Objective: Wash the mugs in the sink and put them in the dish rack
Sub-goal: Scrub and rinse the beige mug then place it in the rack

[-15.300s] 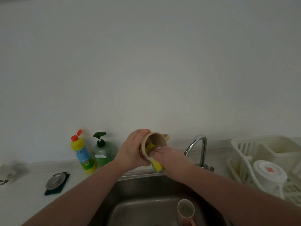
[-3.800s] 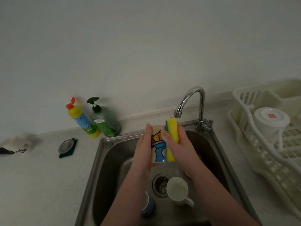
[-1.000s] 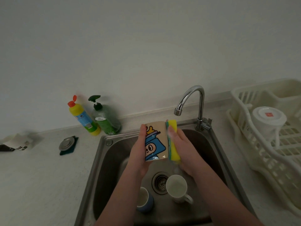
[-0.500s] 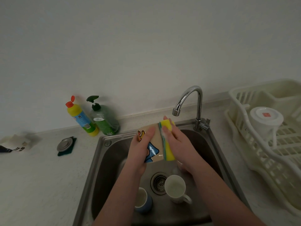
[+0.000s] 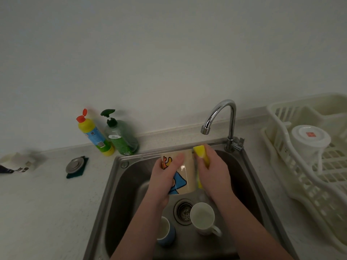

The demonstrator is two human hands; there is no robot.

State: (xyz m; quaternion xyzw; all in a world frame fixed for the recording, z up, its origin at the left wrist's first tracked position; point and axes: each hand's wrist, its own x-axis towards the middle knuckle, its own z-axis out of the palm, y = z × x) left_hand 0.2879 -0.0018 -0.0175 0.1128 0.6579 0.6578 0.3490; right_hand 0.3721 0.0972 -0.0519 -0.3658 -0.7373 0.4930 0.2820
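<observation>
Item 1, beige mug (image 5: pixel 185 171) with a cartoon print in blue and orange: the left hand (image 5: pixel 165 177) is gripping it over the sink (image 5: pixel 120 182), fingers and thumb curled round the printed wall. The right hand (image 5: pixel 212 175) is curling round a yellow sponge (image 5: pixel 201 156) and pressing it against the mug's right side. The handle is not showing. Likely ceramic, so stiff, fairly heavy for its size, breakable against steel, and slippery if wet or soapy; the whole-hand wrap round the body looks the safest hold, with the handle as a second option once it turns into view.

Items 2 and 3, a white mug (image 5: pixel 202 218) and a blue mug (image 5: pixel 166 232): both are standing mouth-up on the sink floor, either side of the drain (image 5: pixel 183 211), waiting to be washed.

Item 4, dish rack (image 5: pixel 281 147), cream plastic, sitting on the worktop (image 5: pixel 37 203) right of the sink: it is holding 1 white cup (image 5: pixel 309 141) upside down with a small red mark on its base, unreadable.

Item 5, tap (image 5: pixel 223 117): no water is visibly running.

Item 6, yellow bottle (image 5: pixel 93 136) with a red cap, and item 7, green pump bottle (image 5: pixel 121 137): the labels are too small to read. Dark lettering on a packet (image 5: pixel 20 164) at the far left is blurred.
</observation>
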